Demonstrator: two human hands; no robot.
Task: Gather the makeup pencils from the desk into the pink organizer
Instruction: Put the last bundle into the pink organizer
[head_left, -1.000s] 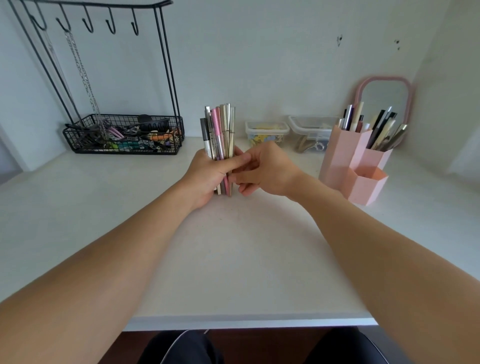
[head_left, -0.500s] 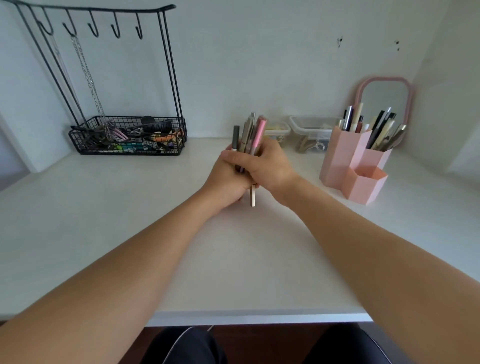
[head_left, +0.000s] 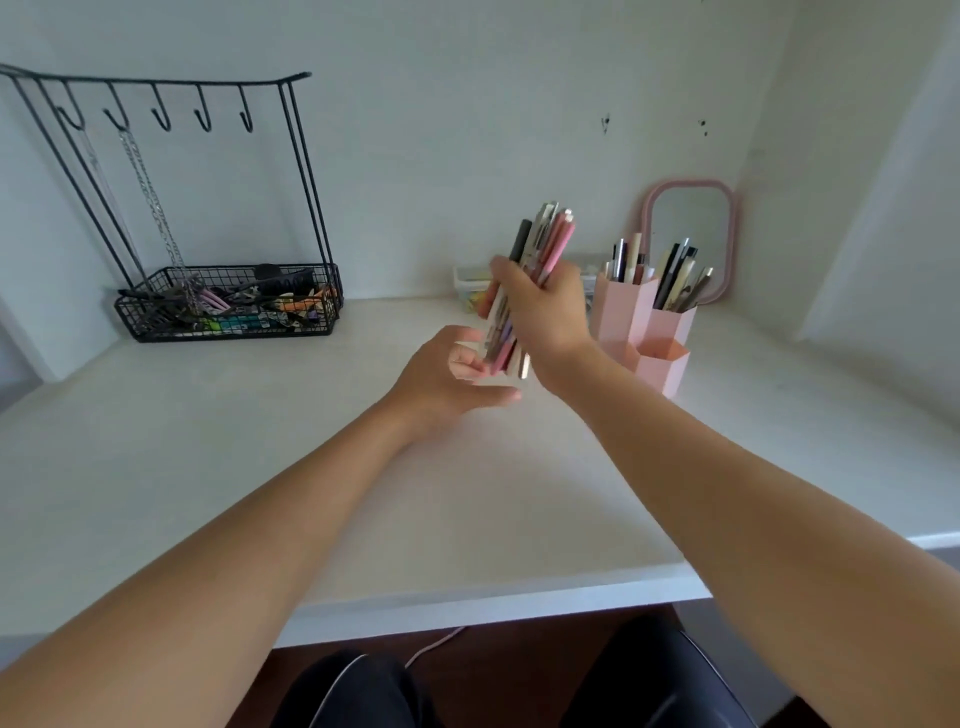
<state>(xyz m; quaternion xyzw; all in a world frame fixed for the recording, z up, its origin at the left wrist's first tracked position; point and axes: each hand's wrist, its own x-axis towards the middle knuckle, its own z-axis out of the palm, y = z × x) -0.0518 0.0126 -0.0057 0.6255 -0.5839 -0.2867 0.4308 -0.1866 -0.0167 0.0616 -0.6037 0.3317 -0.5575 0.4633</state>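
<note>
We see a white desk against the wall. On it at back left stands a black wire jewelry rack, its basket full of clips. At back right stand the pink organizer, holding pencils, and a pink-framed mirror.

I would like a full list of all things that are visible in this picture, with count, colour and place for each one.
bundle of makeup pencils: one bundle, pink, black and silver, gripped in the right hand above the desk
pink organizer: one, pink, back right of the desk, pencils already standing in it
mirror: one, pink frame, against the wall behind the organizer
wire rack: one, black, back left, with hooks above and a basket of mixed small items
clear boxes: number unclear, by the wall behind the hands
desk: one, white
left hand: open, below the bundle
right hand: holds the bundle
</note>
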